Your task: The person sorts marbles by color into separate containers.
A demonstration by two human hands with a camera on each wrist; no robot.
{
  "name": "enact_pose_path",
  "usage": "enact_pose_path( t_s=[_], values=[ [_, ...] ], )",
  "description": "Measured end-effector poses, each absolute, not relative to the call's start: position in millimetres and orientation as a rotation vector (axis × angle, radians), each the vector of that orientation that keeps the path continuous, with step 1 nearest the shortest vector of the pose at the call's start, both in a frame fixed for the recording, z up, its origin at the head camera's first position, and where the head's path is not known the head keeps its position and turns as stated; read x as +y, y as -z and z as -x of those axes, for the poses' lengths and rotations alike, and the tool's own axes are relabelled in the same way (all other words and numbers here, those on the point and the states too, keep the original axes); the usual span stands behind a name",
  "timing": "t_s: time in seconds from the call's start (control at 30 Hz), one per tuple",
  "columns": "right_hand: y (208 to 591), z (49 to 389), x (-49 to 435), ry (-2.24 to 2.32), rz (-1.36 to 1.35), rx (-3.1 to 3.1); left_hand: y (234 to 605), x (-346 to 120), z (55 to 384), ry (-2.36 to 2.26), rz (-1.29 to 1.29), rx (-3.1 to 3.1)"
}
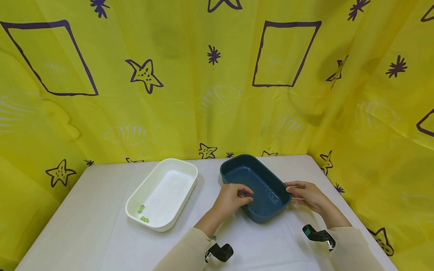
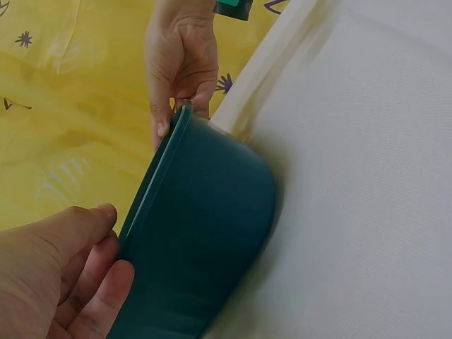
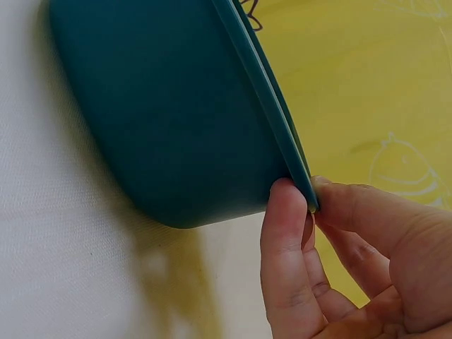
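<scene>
A dark teal rectangular basin [image 1: 244, 177] with rounded corners stands on the table, angled toward the right. My right hand [image 1: 310, 195] pinches its right rim, thumb on one side and fingers on the other, as the right wrist view shows closely. Over the basin's left side hovers my left hand [image 1: 230, 197], fingers loosely bent with a gap between thumb and forefinger; nothing shows between them. In the left wrist view its fingertips [image 2: 113, 279] overlap the basin's rim; whether they touch it I cannot tell.
A white basin [image 1: 133, 188] of similar shape stands to the left. Several small glassy green marbles [image 1: 144, 219] lie at its near end. White cloth covers the table [image 1: 84, 210], and a yellow patterned curtain [image 1: 183, 113] hangs behind and along both sides.
</scene>
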State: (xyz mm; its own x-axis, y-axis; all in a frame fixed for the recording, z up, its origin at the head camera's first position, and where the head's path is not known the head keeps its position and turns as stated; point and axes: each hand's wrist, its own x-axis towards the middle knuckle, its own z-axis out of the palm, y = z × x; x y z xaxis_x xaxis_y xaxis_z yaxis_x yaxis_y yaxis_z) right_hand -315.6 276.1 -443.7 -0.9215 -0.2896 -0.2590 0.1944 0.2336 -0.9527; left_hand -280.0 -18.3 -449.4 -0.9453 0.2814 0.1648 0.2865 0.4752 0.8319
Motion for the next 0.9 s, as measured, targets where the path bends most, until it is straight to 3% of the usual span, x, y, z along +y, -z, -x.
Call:
enact_pose_path(
  t_s=[0.5,0.9],
  values=[
    [442,314,273,1.72,0.042,2.161,452,-25,269,1.577,0.461,-2.649],
    [442,314,273,1.699,0.03,2.185,460,-57,256,1.63,0.403,-2.587]
  ],
)
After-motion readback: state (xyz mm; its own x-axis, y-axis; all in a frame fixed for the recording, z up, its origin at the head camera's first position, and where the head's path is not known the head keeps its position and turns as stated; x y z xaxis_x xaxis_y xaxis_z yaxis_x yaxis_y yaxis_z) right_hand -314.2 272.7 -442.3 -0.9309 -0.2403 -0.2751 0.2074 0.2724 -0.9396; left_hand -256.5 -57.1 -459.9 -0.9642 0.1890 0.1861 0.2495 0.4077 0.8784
